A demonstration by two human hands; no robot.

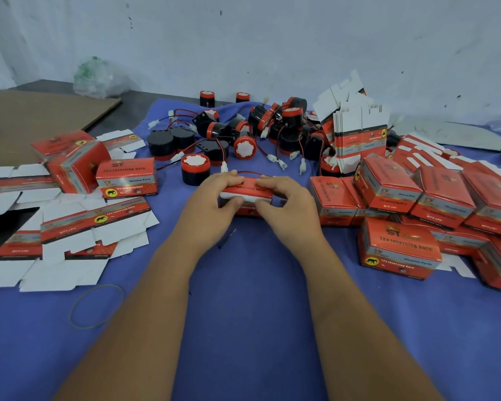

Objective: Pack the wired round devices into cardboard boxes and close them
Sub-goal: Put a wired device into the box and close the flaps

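A small red cardboard box [247,192] sits on the blue cloth in the middle, with its white-edged lid flap partly down and a red wire arching over its far side. My left hand [214,199] grips its left end, fingers over the top and thumb at the front. My right hand [285,202] grips the right end the same way. Behind them lies a pile of black-and-red round devices [272,125] with red and black wires and white plugs. One device [195,169] stands just beyond my left hand.
Closed red boxes [399,247] are heaped at the right. Flat unfolded box blanks [70,244] and three assembled boxes [127,178] lie at the left, a standing stack of blanks [359,140] at the back right. A rubber band [97,306] lies near left.
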